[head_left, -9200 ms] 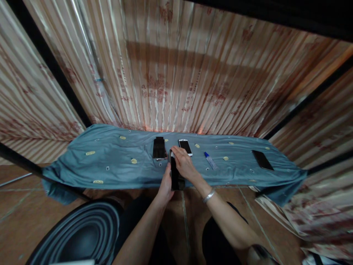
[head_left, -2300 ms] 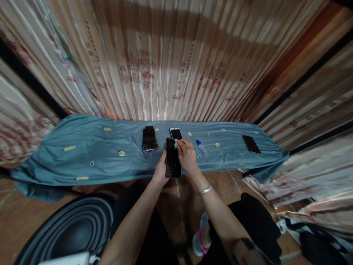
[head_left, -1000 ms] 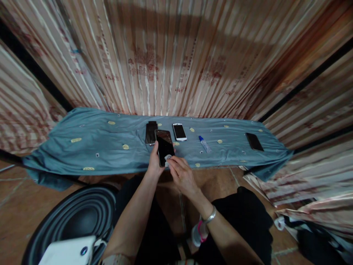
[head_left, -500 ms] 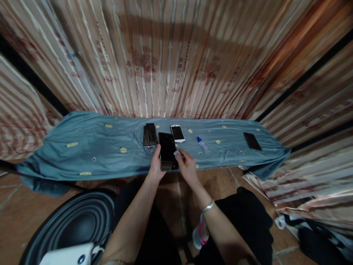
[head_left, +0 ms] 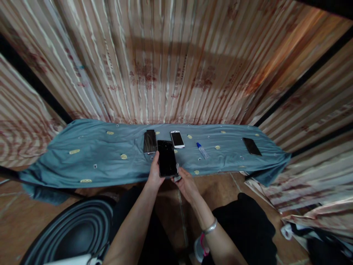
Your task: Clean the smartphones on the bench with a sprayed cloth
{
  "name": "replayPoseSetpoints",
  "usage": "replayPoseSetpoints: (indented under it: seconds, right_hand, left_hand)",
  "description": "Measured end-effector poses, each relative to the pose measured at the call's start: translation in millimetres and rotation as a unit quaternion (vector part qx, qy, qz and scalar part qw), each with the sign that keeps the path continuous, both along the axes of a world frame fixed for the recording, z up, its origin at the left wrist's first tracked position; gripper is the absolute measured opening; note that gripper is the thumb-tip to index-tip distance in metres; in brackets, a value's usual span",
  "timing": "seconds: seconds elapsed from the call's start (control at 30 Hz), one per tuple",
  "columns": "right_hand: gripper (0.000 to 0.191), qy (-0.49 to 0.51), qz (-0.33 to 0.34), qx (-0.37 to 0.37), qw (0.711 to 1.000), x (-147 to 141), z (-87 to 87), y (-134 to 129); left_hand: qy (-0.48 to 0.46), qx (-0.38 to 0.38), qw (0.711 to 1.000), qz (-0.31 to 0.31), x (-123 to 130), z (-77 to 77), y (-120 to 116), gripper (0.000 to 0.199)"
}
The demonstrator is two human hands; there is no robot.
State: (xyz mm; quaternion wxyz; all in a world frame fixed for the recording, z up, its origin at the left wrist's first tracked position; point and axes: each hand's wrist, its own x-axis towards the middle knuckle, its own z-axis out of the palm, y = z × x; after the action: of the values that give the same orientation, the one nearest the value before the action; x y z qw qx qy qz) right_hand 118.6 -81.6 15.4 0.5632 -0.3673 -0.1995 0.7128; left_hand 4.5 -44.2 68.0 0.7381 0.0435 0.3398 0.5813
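My left hand is wrapped round the left edge of a black smartphone, screen up, above the near edge of the cloth-covered surface. Small bright specks show on its screen. Fingers of my right hand pinch a small grey cloth at the phone's lower right corner. Just beyond lie a dark phone on the left and a white phone with a black screen. A small clear bottle with a blue cap rests to the right.
Another dark phone lies toward the right end of the blue patterned cloth. Striped curtains hang behind and at both sides, with dark frame bars. A black ribbed round object stands at lower left.
My right hand with the grey cloth has moved from the phone's right edge down to its lower right corner. My left hand keeps its hold. The whole view has shifted slightly.
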Motion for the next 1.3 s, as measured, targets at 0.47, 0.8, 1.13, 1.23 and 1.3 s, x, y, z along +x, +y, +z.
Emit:
replayPoseSetpoints:
  seconds: [0.47, 0.8, 1.13, 1.23, 1.3]
  right_hand:
    - [0.038, -0.023, 0.034, -0.029, 0.999, 25, 1.1, -21]
    - [0.031, 0.024, 0.006, -0.067, 0.997, 33, -13.2, -20]
    - [0.033, -0.030, -0.033, -0.061, 0.997, 46, -17.7, -2]
    - [0.033, -0.064, -0.037, -0.044, 0.996, 54, -15.2, 16]
    - [0.031, -0.076, -0.038, -0.034, 0.996, 58, -14.2, 33]
  left_hand:
    - [-0.012, 0.009, 1.000, -0.007, 21, -18.6, 2, 0.035]
    - [0.031, -0.014, 0.999, -0.034, 35, -24.6, -2, 0.039]
    - [0.049, -0.001, 0.999, -0.010, 50, -34.5, 8, 0.038]
    - [0.049, 0.021, 0.998, 0.018, 50, -37.3, 15, 0.034]
    - [0.060, 0.029, 0.997, 0.030, 49, -39.1, 18, 0.025]
